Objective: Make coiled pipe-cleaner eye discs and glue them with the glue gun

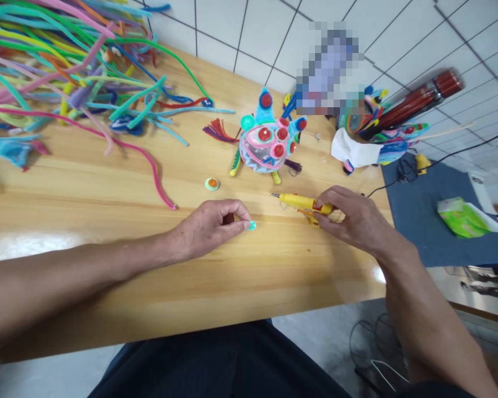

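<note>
Between thumb and forefinger, my left hand (213,228) pinches a small turquoise piece (252,225) low over the table. My right hand (348,216) grips a yellow glue gun (301,203) by its rear part, its dark nozzle pointing left. Beyond both hands stands a colourful pipe-cleaner figure (264,145) with red round spots, blue horns and yellow-tipped legs. A small pale green disc with an orange centre (212,183) lies on the wood, just above my left hand.
Many coloured pipe cleaners (87,72) cover the back left of the wooden table (249,282). At the back right are a white paper (352,149), a red flask (419,99) and a black cord. A green packet (465,217) rests on a dark mat (419,221).
</note>
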{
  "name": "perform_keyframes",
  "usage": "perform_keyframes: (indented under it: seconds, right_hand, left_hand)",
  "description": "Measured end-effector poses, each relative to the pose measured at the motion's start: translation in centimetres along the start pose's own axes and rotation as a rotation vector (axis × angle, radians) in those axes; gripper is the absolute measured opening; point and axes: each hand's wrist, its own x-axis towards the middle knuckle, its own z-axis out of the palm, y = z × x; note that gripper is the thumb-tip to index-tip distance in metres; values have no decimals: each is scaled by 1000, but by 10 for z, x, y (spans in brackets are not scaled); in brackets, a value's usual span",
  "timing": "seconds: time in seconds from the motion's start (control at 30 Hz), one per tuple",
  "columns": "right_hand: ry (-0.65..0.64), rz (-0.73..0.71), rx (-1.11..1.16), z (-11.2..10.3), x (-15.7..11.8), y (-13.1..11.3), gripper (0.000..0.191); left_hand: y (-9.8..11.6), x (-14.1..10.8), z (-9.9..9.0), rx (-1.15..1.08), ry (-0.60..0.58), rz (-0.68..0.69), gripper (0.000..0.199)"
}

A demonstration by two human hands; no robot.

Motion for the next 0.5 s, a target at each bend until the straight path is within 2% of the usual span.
perform_keyframes:
  seconds: [0.5]
  right_hand:
    - [4, 50, 32, 1, 1, -2, 9]
  left_hand:
    - [2, 0, -1, -3, -7, 13, 14]
